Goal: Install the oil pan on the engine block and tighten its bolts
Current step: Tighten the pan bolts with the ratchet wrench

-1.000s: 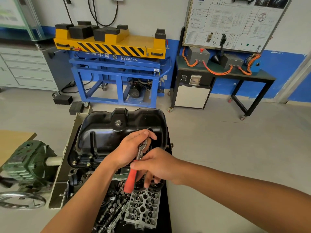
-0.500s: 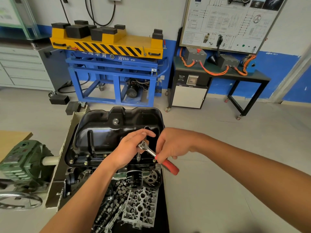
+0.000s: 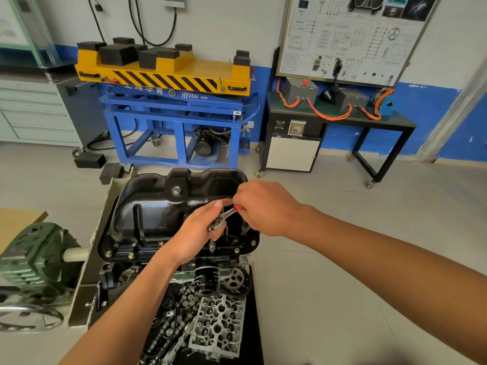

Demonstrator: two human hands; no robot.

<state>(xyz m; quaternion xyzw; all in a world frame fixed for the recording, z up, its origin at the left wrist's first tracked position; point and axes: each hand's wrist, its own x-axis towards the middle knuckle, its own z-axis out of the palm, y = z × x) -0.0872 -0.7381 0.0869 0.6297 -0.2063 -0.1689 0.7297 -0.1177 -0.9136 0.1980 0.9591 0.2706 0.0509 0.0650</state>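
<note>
Ratchet [image 3: 224,216] held two-handed: left hand [image 3: 195,237] curled round its head, right hand [image 3: 266,206] clasping its handle.

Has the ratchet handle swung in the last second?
Yes. The ratchet swung counterclockwise, its handle going from over the cylinder head to above the oil pan.

yellow lift table [image 3: 163,72], wiring board [image 3: 353,35]
</note>
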